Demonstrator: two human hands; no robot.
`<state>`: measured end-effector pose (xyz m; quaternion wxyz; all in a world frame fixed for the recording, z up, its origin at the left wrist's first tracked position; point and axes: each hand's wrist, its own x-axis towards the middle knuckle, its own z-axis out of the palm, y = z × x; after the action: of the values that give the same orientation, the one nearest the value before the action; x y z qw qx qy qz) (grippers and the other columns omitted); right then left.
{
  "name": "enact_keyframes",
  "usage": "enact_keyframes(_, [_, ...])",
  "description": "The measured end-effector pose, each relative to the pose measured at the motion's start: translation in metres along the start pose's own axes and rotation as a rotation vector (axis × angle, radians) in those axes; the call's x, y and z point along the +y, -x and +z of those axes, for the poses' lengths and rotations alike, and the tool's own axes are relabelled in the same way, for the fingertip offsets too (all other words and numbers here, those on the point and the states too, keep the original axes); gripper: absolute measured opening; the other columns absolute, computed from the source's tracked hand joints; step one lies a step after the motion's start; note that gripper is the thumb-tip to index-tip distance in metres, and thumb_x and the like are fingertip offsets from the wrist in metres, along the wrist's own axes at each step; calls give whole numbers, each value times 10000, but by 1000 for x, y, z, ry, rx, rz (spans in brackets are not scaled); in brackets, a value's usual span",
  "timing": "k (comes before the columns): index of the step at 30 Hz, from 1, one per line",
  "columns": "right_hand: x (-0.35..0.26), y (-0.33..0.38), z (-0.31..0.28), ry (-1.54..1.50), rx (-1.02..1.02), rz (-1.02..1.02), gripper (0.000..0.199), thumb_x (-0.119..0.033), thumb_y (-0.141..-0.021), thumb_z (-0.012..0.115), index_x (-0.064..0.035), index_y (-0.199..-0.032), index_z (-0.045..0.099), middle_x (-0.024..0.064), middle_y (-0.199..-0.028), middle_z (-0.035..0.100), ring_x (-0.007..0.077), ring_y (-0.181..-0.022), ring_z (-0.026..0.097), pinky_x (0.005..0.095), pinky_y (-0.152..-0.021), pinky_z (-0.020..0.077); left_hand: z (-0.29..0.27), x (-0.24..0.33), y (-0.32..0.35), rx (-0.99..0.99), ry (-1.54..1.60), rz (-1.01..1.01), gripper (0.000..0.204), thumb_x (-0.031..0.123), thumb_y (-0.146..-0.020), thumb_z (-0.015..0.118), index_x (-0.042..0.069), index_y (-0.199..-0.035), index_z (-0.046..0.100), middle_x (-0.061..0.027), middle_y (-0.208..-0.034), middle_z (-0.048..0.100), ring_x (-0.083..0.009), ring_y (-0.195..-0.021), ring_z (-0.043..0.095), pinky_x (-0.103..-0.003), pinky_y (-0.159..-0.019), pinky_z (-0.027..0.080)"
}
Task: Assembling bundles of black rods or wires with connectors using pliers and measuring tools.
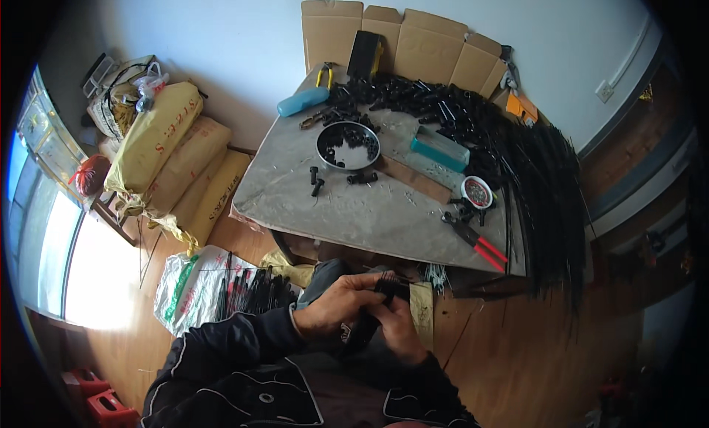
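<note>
Over my lap, both hands come together on a dark black piece (pixel 391 286) whose exact kind I cannot make out. My left hand (pixel 341 304) is closed, its thumb and fingers pinching the piece from the left. On the other side my right hand (pixel 400 329) has its fingers wrapped round the lower part of it. More black material (pixel 360 333) hangs below, between the palms; the fingers hide much of it. Just beyond lies the near edge of a grey table (pixel 295 199).
The table bears a round metal bowl (pixel 320 149) of small black parts, a teal box (pixel 441 149), red-handled pliers (pixel 476 242), a small dish (pixel 477 192) and a heap of long black rods (pixel 546 192). Stacked sacks (pixel 159 136) and a white bag (pixel 177 288) of black rods are left.
</note>
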<state>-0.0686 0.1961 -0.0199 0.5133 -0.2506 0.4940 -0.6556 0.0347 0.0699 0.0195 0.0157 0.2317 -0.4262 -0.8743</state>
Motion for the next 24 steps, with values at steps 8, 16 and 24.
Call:
enact_keyframes(8, [9,-17,-14,-366,-47,146,287,-86,-965,466,63,-1202,529,209,-1129,627,329,-1007,650,414,-906,517,-69,75,-58,-534,-585,-79,559,183,-942,590,-44,-1410,383,-140,-1250,590,-170,-1032,594,-270,-831,500])
enact_keyframes(16, [5,-35,-31,-445,78,265,308,-26,-952,399,54,-1234,493,245,-1162,608,388,-1045,632,467,-933,505,-59,261,-262,115,-1005,483,320,268,-858,652,-6,-1019,688,-109,-822,699,-166,-648,673,-276,-578,558])
enact_keyframes(24, [22,-44,-63,-591,41,275,298,-17,-946,389,35,-1206,525,237,-1149,616,386,-1032,638,465,-918,514,-32,241,-418,590,-1794,503,248,203,-781,630,39,-947,715,-182,-973,696,-326,-917,683,-411,-790,556])
